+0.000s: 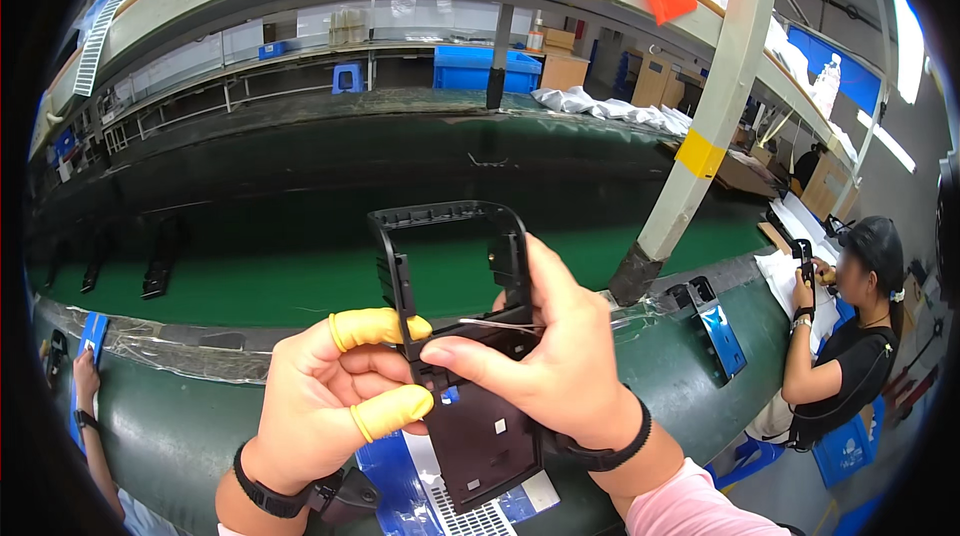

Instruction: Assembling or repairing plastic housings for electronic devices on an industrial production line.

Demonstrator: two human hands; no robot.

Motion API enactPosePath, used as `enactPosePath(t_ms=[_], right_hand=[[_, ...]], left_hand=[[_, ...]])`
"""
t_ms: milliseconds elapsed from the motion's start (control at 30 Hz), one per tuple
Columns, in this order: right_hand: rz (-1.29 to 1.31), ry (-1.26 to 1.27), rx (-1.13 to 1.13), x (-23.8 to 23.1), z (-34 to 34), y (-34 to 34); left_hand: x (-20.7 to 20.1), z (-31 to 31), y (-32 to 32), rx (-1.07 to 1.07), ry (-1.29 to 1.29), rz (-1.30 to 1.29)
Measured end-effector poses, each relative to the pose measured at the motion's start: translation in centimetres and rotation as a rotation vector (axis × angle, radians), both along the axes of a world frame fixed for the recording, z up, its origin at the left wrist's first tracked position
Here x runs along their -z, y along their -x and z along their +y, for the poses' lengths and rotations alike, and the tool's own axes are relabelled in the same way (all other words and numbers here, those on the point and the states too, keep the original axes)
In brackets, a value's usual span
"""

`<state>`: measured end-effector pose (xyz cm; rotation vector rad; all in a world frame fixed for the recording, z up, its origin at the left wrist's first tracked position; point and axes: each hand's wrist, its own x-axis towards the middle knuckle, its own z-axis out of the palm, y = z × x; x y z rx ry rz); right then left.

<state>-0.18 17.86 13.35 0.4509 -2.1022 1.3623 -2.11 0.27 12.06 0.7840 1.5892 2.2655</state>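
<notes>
Both of my hands hold a black plastic frame [485,446] upright in front of me. Its upper half is an open loop, while the lower half is a solid dark panel with small white pads and a blue mark. Yellow finger cots cover the thumb and index finger of my left hand [320,396], which pinches the frame's left edge. My right hand [565,356] grips the right side, its thumb pressed across the middle bar. A thin pale strip [492,324] runs along that bar by the thumb; what it is I cannot tell.
Below the frame lie a blue-and-white sheet and a white grille [465,516]. A green conveyor belt [300,281] carries dark parts [162,258]. A post [690,171] stands right, near a black-and-blue part [718,336]. Co-workers sit at right [845,336] and left [95,426].
</notes>
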Motion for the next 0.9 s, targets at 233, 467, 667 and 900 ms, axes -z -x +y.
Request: enactPosePath(t_ms=[233,467,667,900], right_hand=[[-0.129,0.199,-0.171,0.1,0.9,0.0],[-0.017,0.041,-0.027,1.0,-0.2,0.2],[-0.185,0.289,-0.223,0.7,0.7,0.5],[-0.172,0.07,0.0,1.2,-0.1,0.5]], left_hand=[[-0.2,-0.1,0.8,0.063,-0.001,-0.125],[-0.1,0.1,-0.4,-0.082,0.065,0.067],[-0.1,-0.4,0.5,-0.007,0.062,-0.001],[0.1,-0.3,0.2,-0.116,0.136,0.129]])
